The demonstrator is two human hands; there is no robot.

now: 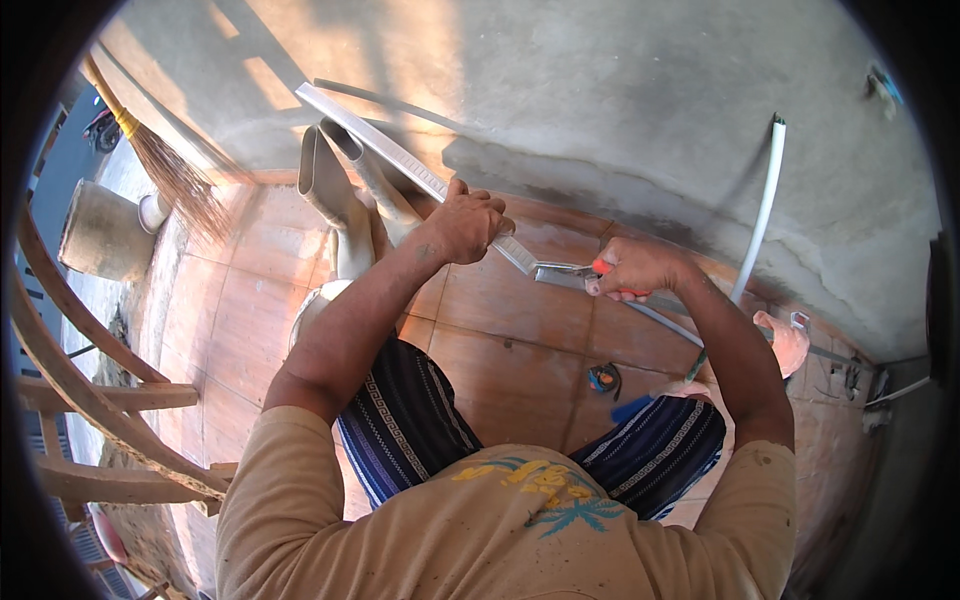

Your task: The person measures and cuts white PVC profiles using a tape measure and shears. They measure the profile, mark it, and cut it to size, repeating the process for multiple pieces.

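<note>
My left hand [468, 225] is wrapped round a long, narrow, whitish channel strip [375, 143]. The strip slants from the wall at upper left down toward the middle of the view. In my right hand [648, 266] is a pair of red-handled snips [602, 267], fingers closed round the grips. Their metal jaws meet the strip's lower end; whether they bite into it cannot be made out. A short grey piece beside the jaws is partly hidden by the tool.
Pale rubber boots [348, 225] stand by the wall behind the strip. A white pipe [766, 205] leans at right. A small black-and-orange object [604, 378] lies on the tiles. At left are a broom [170, 160], a pot [105, 232] and curved wooden furniture [110, 396].
</note>
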